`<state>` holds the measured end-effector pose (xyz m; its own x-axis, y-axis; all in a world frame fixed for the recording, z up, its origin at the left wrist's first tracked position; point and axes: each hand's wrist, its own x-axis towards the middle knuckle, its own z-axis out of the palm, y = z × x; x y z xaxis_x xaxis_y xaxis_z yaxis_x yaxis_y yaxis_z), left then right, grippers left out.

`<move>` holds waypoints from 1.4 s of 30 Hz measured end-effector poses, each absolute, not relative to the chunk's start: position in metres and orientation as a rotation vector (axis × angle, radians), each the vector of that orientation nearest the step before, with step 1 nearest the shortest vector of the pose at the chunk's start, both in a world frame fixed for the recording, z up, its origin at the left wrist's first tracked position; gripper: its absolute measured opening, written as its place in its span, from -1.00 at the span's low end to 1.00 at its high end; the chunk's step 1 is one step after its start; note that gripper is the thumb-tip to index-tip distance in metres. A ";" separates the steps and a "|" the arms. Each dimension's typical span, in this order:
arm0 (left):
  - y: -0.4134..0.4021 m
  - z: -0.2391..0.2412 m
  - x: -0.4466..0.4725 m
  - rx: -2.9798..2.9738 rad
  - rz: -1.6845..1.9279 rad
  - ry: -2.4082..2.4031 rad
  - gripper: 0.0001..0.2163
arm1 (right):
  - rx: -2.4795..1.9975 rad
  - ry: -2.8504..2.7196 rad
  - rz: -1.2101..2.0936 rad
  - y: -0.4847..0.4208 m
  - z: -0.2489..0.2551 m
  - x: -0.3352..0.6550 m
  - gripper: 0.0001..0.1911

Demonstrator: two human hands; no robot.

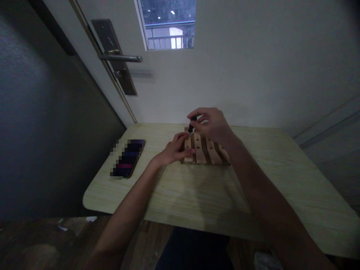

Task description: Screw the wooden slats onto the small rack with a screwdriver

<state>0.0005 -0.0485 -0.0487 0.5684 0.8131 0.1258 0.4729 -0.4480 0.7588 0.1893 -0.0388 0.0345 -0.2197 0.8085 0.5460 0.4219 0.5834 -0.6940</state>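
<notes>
A small wooden slatted rack (198, 149) lies on the table, its pale curved slats dotted with dark holes or screws. My left hand (174, 149) is closed on the rack's left end, thumb across the first slat and fingers towards the back. Over the back left corner, my right hand (212, 122) pinches a short black tool (191, 125) that looks like a screwdriver. The tool stands nearly upright, its lower end down at the rack; the tip is too small to make out. My right hand and forearm cover part of the rack's right side.
A phone (128, 159), partly blurred out, lies to the left on the pale wooden table (180, 195). Behind the table stands a white door (253, 67) with a metal handle (120, 58) and a small window (168, 24). The table's rounded front edge is near my legs.
</notes>
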 end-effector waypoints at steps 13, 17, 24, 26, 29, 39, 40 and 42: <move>-0.047 -0.051 -0.001 2.110 0.648 1.017 -0.24 | -1.122 -1.819 0.316 -0.037 0.030 0.188 -0.65; -0.046 -0.053 -0.001 2.114 0.643 1.025 -0.23 | -1.027 -1.834 0.450 -0.040 0.034 0.190 -0.79; -0.046 -0.054 -0.001 2.137 0.652 1.016 -0.25 | -1.031 -1.894 0.461 -0.041 0.037 0.190 -0.87; -0.046 -0.055 -0.001 2.137 0.661 1.014 -0.25 | -1.063 -1.872 0.420 -0.039 0.035 0.190 -0.87; -0.047 -0.052 0.000 2.123 0.657 1.030 -0.23 | -1.131 -1.830 0.299 -0.037 0.032 0.190 -0.72; -0.047 -0.050 0.001 2.123 0.646 1.036 -0.22 | -0.971 -1.872 0.479 -0.041 0.035 0.191 -0.83; -0.047 -0.051 0.001 2.129 0.655 1.029 -0.23 | -0.969 -1.888 0.516 -0.042 0.035 0.191 -0.83; -0.046 -0.053 0.000 2.131 0.657 1.019 -0.24 | -0.974 -1.916 0.569 -0.043 0.037 0.191 -0.84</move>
